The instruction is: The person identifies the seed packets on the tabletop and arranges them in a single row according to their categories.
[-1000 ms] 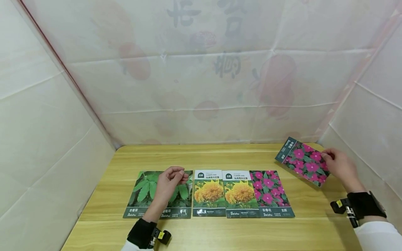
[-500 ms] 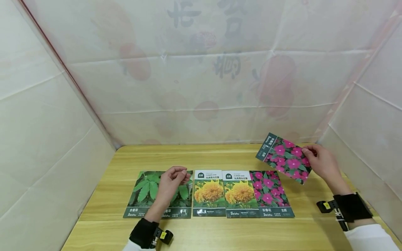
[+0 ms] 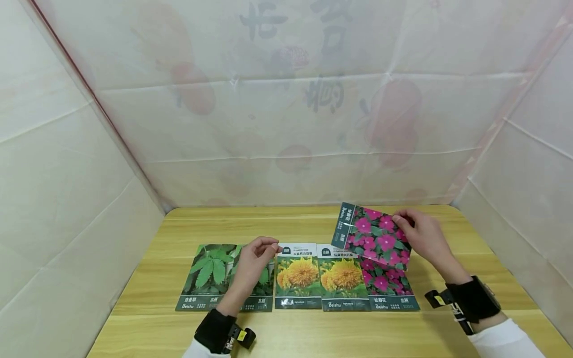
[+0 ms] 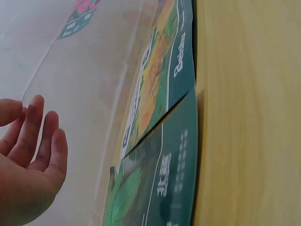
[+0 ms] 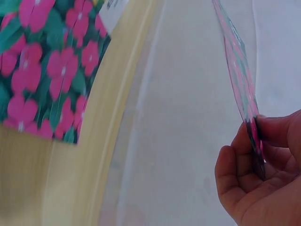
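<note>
My right hand (image 3: pixel 425 237) pinches a seed packet with pink flowers (image 3: pixel 384 241) by its edge. The packet is turned sideways, dark label to the left, over the tops of a second pink-flower packet (image 3: pixel 385 286) and a yellow-flower packet (image 3: pixel 344 278). In the right wrist view, thumb and fingers grip the held packet (image 5: pixel 242 80), seen nearly edge-on. My left hand (image 3: pixel 253 261) hovers with loosely bent fingers and nothing in them, partly hiding a green-leaf packet (image 3: pixel 264 291). Another green-leaf packet (image 3: pixel 206 273) lies left of it, and another yellow-flower packet (image 3: pixel 297 276) to its right.
The lying packets form one row on the wooden table (image 3: pixel 313 330), their sides close together or overlapping. Pale printed fabric (image 3: pixel 268 184) rises behind the table's far edge, with more fabric on both sides. Each wrist wears a black strap with a small camera.
My right hand has carried the pink-flower packet leftward, from the table's right side to above the row's right end, turning it slightly. My left hand has shifted a little to the right.
</note>
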